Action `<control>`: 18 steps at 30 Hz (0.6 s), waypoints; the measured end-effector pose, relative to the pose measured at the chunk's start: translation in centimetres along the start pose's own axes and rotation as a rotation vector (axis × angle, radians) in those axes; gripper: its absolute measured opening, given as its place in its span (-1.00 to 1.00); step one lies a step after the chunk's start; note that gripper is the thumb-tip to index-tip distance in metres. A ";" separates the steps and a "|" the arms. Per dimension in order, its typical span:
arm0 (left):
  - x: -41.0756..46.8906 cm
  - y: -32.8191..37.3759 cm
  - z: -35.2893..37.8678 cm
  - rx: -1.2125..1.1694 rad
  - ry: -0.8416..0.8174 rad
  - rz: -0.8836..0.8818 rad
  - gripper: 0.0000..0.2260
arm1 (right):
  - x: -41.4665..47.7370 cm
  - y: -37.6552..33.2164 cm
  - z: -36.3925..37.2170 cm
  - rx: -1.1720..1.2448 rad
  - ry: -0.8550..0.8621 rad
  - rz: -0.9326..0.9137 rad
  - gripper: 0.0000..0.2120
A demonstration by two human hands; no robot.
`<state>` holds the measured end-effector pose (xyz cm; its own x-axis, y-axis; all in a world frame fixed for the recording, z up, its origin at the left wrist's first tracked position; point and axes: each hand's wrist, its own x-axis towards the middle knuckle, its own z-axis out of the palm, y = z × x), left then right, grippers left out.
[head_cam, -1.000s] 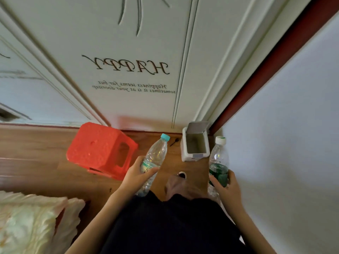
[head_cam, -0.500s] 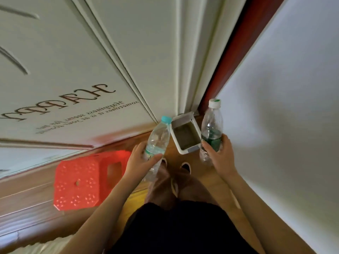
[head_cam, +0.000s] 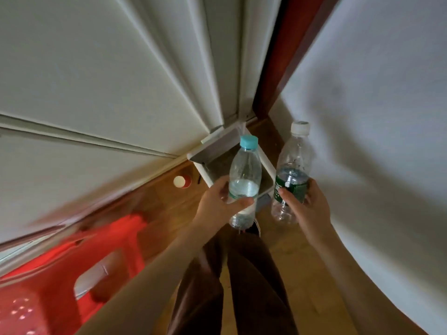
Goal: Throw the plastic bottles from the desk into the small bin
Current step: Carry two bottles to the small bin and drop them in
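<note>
A clear plastic bottle with a blue cap (head_cam: pixel 244 175) is being gripped by the left hand (head_cam: pixel 219 204), fingers wrapped round its middle, above the small white open-lidded bin (head_cam: pixel 205 163). A green-labelled, white-capped clear bottle (head_cam: pixel 291 170) is being clasped likewise by the right hand (head_cam: pixel 306 206), beside the bin.

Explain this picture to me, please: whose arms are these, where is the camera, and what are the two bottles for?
No machine here: a person wears a wide-angle camera on the head, looking down, so you see their own arms, legs and the wooden floor. The lens bends the white door and the wall.

The left hand holds a clear bottle with a blue cap. The right hand holds a bottle with a white cap and green label. Both look nearly empty.

Just beyond the bottles, in the corner, stands a small white bin with its lid up; the bottles are meant to go in. A red plastic stool sits at the lower left, and something small, red and white lies by the door.
</note>
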<state>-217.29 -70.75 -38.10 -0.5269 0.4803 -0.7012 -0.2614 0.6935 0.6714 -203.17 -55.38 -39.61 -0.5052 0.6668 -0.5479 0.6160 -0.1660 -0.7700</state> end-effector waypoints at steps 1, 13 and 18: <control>2.0 -1.1 0.9 -0.004 -0.003 0.005 -0.48 | 1.3 1.3 0.4 0.003 -0.010 -0.014 -0.56; 9.9 -5.7 3.3 -0.091 0.109 0.045 -0.47 | 5.9 7.3 1.5 0.108 -0.156 -0.048 -0.58; 9.9 -6.3 2.5 -0.068 0.151 0.057 -0.45 | 5.7 7.0 1.6 0.126 -0.181 0.000 -0.58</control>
<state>-218.86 -69.08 -49.89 -0.6566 0.4283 -0.6208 -0.2786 0.6272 0.7273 -202.71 -53.94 -48.61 -0.6128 0.5272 -0.5886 0.5412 -0.2628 -0.7988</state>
